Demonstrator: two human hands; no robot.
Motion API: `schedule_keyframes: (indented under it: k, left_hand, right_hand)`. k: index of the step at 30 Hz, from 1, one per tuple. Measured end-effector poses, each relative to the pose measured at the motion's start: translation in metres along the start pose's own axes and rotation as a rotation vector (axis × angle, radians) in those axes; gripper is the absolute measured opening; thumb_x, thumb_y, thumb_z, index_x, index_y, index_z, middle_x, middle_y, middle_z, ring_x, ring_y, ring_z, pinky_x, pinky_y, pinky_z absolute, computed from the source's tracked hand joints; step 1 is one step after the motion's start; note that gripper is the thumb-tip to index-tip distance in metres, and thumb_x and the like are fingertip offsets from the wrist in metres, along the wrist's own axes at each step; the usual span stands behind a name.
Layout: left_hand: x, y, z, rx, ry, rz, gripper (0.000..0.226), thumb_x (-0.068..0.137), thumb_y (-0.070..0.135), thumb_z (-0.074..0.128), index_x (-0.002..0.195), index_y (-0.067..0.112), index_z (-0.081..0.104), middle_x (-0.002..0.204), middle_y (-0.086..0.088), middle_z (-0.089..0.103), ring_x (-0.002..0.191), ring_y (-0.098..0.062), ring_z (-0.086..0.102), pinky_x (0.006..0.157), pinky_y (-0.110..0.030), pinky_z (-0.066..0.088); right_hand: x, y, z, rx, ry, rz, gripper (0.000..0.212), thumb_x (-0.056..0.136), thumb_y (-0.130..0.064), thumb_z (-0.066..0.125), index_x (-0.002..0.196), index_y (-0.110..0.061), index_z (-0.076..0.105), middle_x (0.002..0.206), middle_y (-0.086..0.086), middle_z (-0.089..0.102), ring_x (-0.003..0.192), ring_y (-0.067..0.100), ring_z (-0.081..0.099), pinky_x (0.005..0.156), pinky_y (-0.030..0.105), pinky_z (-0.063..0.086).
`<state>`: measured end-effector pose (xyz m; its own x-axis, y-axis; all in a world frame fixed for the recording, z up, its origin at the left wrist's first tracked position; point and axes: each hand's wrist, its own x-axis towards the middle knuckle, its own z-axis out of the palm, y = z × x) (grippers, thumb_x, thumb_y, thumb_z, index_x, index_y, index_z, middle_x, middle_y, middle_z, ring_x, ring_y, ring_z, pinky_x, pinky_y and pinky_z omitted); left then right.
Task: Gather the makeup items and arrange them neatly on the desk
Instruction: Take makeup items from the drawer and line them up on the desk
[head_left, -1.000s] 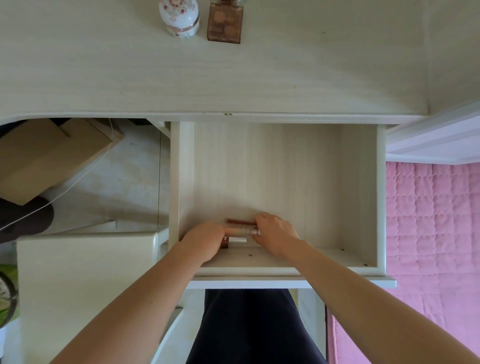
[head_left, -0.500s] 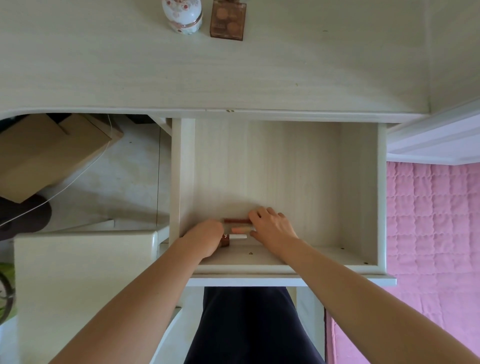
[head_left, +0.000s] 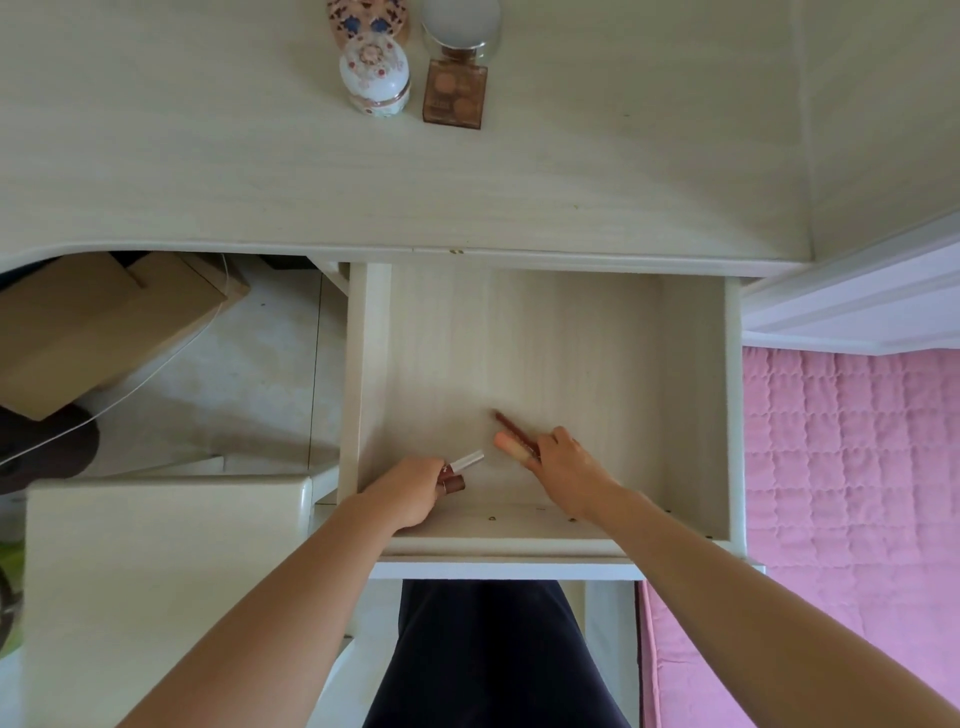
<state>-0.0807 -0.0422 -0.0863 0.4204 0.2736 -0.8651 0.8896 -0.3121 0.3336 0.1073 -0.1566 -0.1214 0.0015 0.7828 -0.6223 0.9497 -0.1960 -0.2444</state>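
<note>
In the open pale wooden drawer (head_left: 696, 395), the left hand (head_left: 410, 493) grips dark-red lip-gloss tubes (head_left: 457, 473) while the right hand (head_left: 563, 462) pinches a peach tube (head_left: 511, 447) and thin maroon pencil (head_left: 514, 428). Such loose multi-item holds risk a slim piece slipping free on the lift to the cream surface (head_left: 208, 171).

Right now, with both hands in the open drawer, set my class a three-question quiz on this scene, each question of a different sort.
1. True or false: the left hand holds nothing.
2. Multiple choice: where does the square blush palette stand? A) in the drawer B) on the desk, right of the white floral jar C) on the pink quilt
3. Fill in: the right hand grips a peach tube and a thin brown ____.

Key: 1 false, it grips a brown tube with a silver cap; 2 B; 3 pencil.
</note>
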Motion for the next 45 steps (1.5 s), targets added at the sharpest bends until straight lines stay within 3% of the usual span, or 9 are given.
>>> schedule_keyframes:
  k: [1,3,5,9,14,20,23,32,45]
  left_hand:
    - [-0.001,0.0,0.0,-0.076,0.014,-0.001,0.011,0.1,0.02,0.044,0.101,0.012,0.051,0.095,-0.006,0.059,0.077,-0.022,0.056,0.063,-0.028,0.042]
    - [-0.006,0.001,-0.001,-0.28,0.04,-0.013,0.016,0.101,0.018,0.043,0.112,0.011,0.051,0.107,-0.003,0.063,0.085,-0.024,0.063,0.077,-0.035,0.05]
    - [-0.012,0.006,-0.003,-0.485,0.092,-0.036,0.015,0.101,0.017,0.042,0.114,0.013,0.049,0.107,-0.001,0.063,0.078,-0.018,0.063,0.077,-0.032,0.052]
    - [-0.026,0.02,-0.012,-0.906,0.16,-0.102,0.015,0.1,0.013,0.044,0.113,0.008,0.049,0.1,-0.012,0.065,0.071,-0.021,0.062,0.064,-0.027,0.053]
    - [-0.046,0.043,-0.023,-1.28,0.2,-0.081,0.017,0.1,0.008,0.044,0.114,0.002,0.05,0.097,-0.016,0.062,0.069,-0.023,0.062,0.073,-0.04,0.048]
    - [-0.059,0.078,-0.04,-1.397,0.218,-0.007,0.018,0.099,0.008,0.046,0.114,0.005,0.055,0.093,-0.01,0.06,0.077,-0.023,0.063,0.08,-0.037,0.049]
    - [-0.063,0.097,-0.05,-1.455,0.264,0.03,0.018,0.099,0.007,0.046,0.114,0.006,0.056,0.092,-0.011,0.061,0.077,-0.022,0.062,0.072,-0.033,0.053]
    - [-0.057,0.138,-0.101,-1.487,0.349,0.117,0.017,0.099,0.009,0.048,0.112,0.003,0.057,0.091,-0.011,0.061,0.072,-0.023,0.064,0.076,-0.037,0.054]
    - [0.002,0.192,-0.245,-1.098,0.652,0.07,0.008,0.093,0.008,0.052,0.087,0.01,0.057,0.073,-0.009,0.062,0.07,-0.026,0.063,0.07,-0.04,0.053]
  right_hand:
    - [-0.002,0.002,0.001,-0.025,-0.037,0.026,0.076,0.096,-0.008,0.04,0.151,-0.02,-0.012,0.111,0.017,0.05,0.097,0.028,0.046,0.088,0.034,0.043]
    - [-0.007,-0.003,-0.01,0.321,-0.072,0.213,0.048,0.1,-0.029,0.038,0.144,-0.012,0.028,0.109,0.016,0.056,0.091,0.025,0.051,0.083,0.035,0.048]
    - [-0.011,-0.007,-0.02,0.792,-0.024,0.414,0.041,0.1,-0.039,0.033,0.121,-0.007,0.048,0.088,0.01,0.06,0.071,0.02,0.054,0.06,0.027,0.048]
    - [-0.029,-0.013,-0.047,0.985,-0.007,0.49,0.021,0.102,-0.023,0.036,0.114,-0.012,0.05,0.084,0.008,0.061,0.062,0.015,0.052,0.051,0.024,0.042]
    - [-0.053,-0.019,-0.076,1.145,0.162,0.402,0.02,0.1,-0.022,0.044,0.118,-0.015,0.051,0.088,0.006,0.065,0.063,0.013,0.056,0.054,0.025,0.045]
    - [-0.075,-0.017,-0.111,1.297,0.248,0.311,0.016,0.099,-0.018,0.048,0.115,-0.018,0.051,0.093,0.005,0.067,0.067,0.015,0.065,0.061,0.032,0.053]
    - [-0.085,-0.015,-0.13,1.361,0.266,0.281,0.019,0.099,-0.019,0.048,0.116,-0.012,0.051,0.093,0.008,0.068,0.071,0.018,0.067,0.063,0.029,0.057]
    - [-0.072,-0.003,-0.183,1.409,0.424,0.257,0.015,0.099,-0.018,0.046,0.109,-0.012,0.056,0.086,0.005,0.072,0.061,0.012,0.063,0.055,0.02,0.048]
    - [0.023,0.037,-0.288,1.336,0.518,0.41,0.018,0.097,-0.021,0.046,0.099,-0.007,0.057,0.073,0.001,0.057,0.06,0.016,0.064,0.071,0.037,0.059]
